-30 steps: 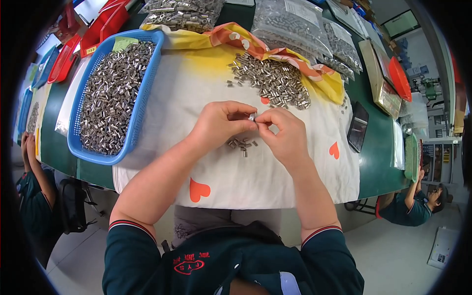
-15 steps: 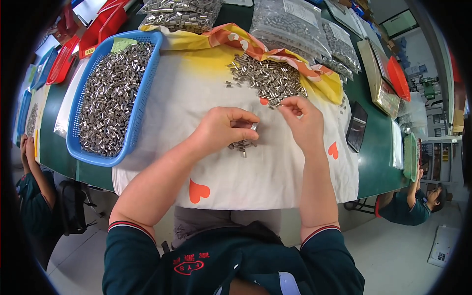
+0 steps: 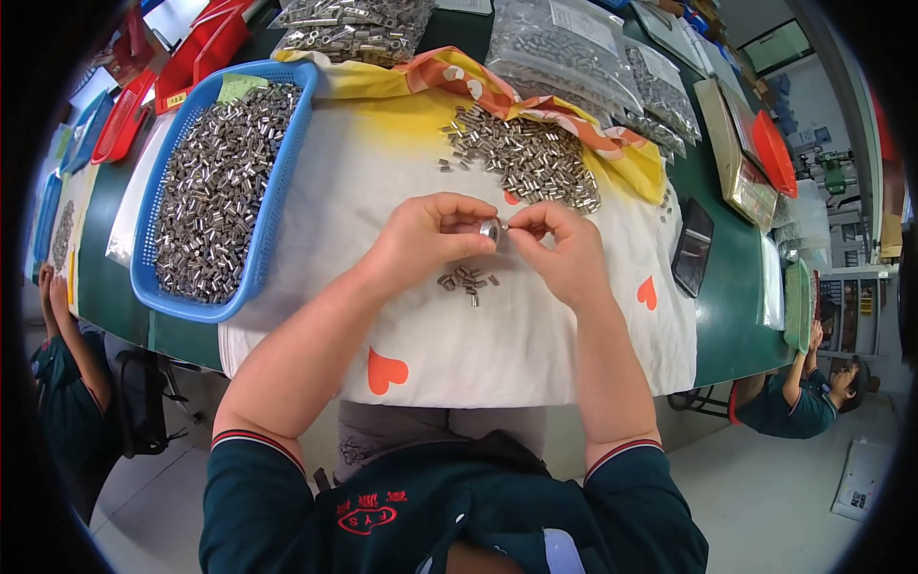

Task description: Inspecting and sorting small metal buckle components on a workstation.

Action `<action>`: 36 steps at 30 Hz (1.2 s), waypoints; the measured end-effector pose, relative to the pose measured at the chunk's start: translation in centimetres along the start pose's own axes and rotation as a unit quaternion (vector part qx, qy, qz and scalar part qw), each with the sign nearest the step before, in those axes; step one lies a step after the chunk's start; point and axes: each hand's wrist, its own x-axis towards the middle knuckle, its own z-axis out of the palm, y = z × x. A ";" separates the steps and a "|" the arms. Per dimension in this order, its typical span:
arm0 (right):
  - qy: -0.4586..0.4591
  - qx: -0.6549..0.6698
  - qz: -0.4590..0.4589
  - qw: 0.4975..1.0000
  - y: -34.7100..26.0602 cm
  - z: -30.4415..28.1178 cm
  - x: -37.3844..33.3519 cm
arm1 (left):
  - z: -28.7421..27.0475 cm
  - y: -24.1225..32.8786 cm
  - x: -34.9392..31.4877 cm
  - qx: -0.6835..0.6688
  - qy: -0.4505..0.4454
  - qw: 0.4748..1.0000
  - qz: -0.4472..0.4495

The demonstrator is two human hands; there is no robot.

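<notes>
My left hand (image 3: 426, 232) holds a short, round silver metal piece (image 3: 491, 230) with a ring-like end between thumb and fingers. Against that end, my right hand (image 3: 564, 251) has its thumb and fingertips pinched together; whatever is between them is too small to make out. Below the hands, a small cluster of metal sleeves (image 3: 466, 279) lies loose on the white cloth (image 3: 478, 364) with red hearts. Beyond the hands sits a larger heap of shiny short metal sleeves (image 3: 535, 158), at the foot of the folded yellow and orange cloth edge (image 3: 459, 67).
On the left stands a blue basket (image 3: 273, 220) full of small metal sleeves. Bags of metal parts (image 3: 564, 53) line the back. A black phone (image 3: 693, 247) lies on the green table (image 3: 741, 316) at the right, near a red tray (image 3: 775, 153). Other people sit at both sides.
My right hand has moved left and nearer from the edge of the large heap to meet my left hand. The left hand has shifted slightly up, uncovering more of the small cluster.
</notes>
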 end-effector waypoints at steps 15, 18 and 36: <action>0.054 -0.071 -0.135 0.987 -0.7 1.4 -0.8 | 0.0 -0.2 -0.2 0.014 0.038 0.999 0.016; 0.041 -0.072 -0.128 0.988 -0.5 1.3 -0.8 | 0.0 -0.2 0.0 0.053 0.018 0.998 0.010; 0.109 -0.293 -0.123 0.942 3.3 1.2 2.3 | 0.4 0.1 -0.3 0.084 -0.025 0.995 -0.043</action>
